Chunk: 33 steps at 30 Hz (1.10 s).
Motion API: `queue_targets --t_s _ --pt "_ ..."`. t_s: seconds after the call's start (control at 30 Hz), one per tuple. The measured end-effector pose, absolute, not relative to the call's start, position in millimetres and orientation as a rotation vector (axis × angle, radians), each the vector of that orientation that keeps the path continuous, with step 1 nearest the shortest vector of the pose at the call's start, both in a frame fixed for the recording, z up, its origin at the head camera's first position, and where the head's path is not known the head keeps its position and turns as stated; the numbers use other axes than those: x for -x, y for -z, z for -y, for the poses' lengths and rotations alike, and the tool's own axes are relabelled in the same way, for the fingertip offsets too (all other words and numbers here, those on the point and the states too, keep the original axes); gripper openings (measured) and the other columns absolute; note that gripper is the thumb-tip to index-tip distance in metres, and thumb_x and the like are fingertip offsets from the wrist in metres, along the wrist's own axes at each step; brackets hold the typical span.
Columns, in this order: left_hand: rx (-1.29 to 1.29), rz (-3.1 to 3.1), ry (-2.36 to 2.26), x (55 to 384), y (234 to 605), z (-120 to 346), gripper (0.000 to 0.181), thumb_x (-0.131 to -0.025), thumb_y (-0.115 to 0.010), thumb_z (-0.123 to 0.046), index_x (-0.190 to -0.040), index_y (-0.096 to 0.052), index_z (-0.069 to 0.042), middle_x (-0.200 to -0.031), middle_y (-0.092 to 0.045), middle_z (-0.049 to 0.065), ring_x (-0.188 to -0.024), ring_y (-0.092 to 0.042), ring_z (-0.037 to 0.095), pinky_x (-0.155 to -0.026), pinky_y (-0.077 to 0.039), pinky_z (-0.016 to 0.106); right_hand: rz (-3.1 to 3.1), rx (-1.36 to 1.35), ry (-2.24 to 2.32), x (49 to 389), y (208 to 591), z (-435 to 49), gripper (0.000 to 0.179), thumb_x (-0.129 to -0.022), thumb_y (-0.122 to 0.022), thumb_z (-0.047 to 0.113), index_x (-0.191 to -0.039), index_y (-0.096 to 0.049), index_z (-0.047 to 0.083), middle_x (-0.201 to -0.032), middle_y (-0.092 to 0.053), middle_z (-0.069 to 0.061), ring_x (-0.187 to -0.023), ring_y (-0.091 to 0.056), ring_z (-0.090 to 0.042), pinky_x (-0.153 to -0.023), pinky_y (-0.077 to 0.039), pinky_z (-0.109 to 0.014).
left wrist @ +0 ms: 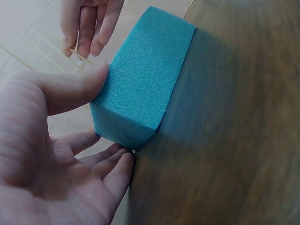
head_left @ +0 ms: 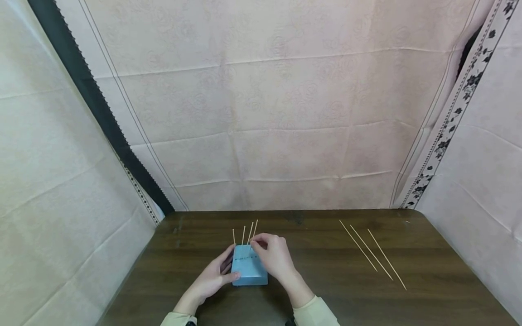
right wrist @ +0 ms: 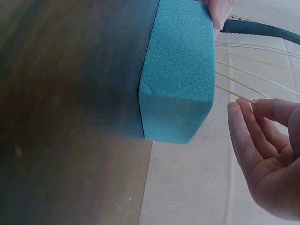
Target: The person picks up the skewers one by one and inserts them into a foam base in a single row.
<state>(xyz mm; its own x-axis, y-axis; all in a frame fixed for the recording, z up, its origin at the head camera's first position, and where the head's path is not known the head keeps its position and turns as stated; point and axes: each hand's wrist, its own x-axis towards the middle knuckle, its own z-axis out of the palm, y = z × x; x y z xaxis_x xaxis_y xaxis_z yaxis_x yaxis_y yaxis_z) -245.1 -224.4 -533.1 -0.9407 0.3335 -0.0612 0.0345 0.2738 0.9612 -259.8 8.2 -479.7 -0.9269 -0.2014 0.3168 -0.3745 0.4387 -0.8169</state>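
Note:
A light blue foam block sits on the table, and several thin wooden sticks stand up from it in a row. My left hand holds the block by its left end; in the left wrist view the thumb lies on its upper edge and the fingers are against the end and underside. With thumb and fingertips, my right hand pinches the rightmost stick just above the block. In the right wrist view this stick meets the block's face, but how deep it sits is hidden.
Three loose wooden sticks lie slantwise, side by side, on the dark brown table to the right. Pale cloth hangs behind the table and along both sides.

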Motion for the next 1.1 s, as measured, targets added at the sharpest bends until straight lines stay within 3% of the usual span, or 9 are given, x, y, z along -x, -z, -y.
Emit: queue_targets --t_s 1.1 --pt "-0.328 -2.302 -1.729 246.2 534.9 224.5 0.094 -0.098 -0.08 -0.015 -0.17 -0.021 -0.001 -0.173 -0.021 0.028 -0.159 -0.023 0.046 -0.124 -0.029 0.057 2.525 -0.516 -1.484 263.3 480.6 -8.1 0.015 -0.102 -0.075 0.016 -0.115 -0.08 0.01 -0.1 -0.078 0.001 -0.086 -0.072 -0.011 -0.081 -0.065 -0.033"
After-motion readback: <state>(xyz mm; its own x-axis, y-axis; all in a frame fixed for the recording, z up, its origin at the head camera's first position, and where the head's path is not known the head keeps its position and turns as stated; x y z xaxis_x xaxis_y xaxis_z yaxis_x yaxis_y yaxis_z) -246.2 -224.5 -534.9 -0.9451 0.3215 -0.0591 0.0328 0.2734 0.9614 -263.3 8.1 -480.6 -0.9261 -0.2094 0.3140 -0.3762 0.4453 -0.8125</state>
